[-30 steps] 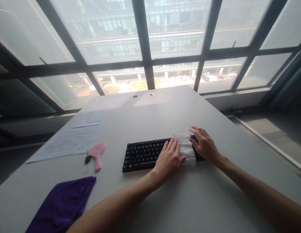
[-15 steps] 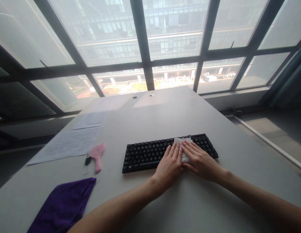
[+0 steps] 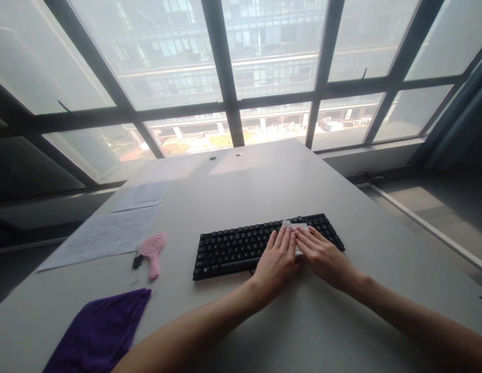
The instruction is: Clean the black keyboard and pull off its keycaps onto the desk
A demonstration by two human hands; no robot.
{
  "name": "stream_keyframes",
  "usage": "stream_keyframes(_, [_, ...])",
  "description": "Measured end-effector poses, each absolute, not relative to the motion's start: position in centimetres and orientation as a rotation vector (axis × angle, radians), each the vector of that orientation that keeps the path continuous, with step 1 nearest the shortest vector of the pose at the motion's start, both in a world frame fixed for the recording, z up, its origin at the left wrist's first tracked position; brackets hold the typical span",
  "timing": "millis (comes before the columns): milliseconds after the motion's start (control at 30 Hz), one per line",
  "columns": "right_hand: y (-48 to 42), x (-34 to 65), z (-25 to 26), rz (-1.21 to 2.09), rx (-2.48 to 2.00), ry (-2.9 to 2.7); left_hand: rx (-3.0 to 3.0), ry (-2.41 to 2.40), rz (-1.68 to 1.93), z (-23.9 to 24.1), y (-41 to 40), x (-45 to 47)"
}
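Observation:
A black keyboard (image 3: 233, 248) lies at a slight angle on the white desk. On the right part of its keys rests a white tissue (image 3: 301, 226), mostly covered by fingers. My left hand (image 3: 277, 259) lies over it with fingers stretched out and close together. Beside it, touching, my right hand (image 3: 322, 256) also presses down flat, its fingers straight and pointing up and to the left. Both hands push on the tissue from above rather than gripping it. The tissue's upper edge shows past the fingertips; the rest is hidden.
A pink hairbrush (image 3: 153, 254) lies left of the keyboard, beside a small black item (image 3: 137, 261). Nearer me is a folded purple cloth (image 3: 97, 331). Printed papers (image 3: 104, 233) line the desk's left edge. Large windows (image 3: 275, 46) stand behind the desk (image 3: 241, 191).
Both hands and the tissue have slid a little to the right along the keyboard. The whole view has shifted slightly; the other things lie as before.

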State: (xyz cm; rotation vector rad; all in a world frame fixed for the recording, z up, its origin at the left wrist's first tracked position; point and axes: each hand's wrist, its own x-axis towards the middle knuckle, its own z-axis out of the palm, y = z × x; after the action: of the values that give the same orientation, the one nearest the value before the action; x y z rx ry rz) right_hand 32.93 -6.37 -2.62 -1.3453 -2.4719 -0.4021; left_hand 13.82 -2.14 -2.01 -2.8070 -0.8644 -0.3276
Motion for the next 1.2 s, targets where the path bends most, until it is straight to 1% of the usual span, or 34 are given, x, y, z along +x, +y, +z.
stream_keyframes(200, [-6.4,35.1,-1.8,-0.478,-1.447,-2.472,-2.798,-0.943,-0.308,-1.9,-1.1,16.8])
stream_keyframes(400, [-5.4,37.6,-1.2,-0.553,-1.479,-2.378,-2.814,-1.028,-0.348,-0.6,0.1,19.3])
stream_keyframes(467, [-4.7,38.3,-1.6,-0.505,-1.482,-2.351,-2.823,-1.053,-0.341,-0.5,0.5,19.9])
stream_keyframes(633, [-3.9,39.2,-3.3,-0.250,-1.446,-2.316,-2.874,-1.046,-0.347,-1.2,1.0,20.1])
stream_keyframes(733, [-4.0,39.2,-3.4,-0.170,-1.440,-2.334,-2.882,-0.994,-0.340,-1.7,0.7,19.7])
stream_keyframes(900, [-5.0,39.0,-2.8,-0.159,-1.414,-2.379,-2.825,-0.892,-0.292,-2.5,-0.1,19.5])
stream_keyframes(1200, [-5.8,38.7,-3.0,-0.263,-1.427,-2.408,-2.728,-0.852,-0.313,-3.4,-0.9,19.5])
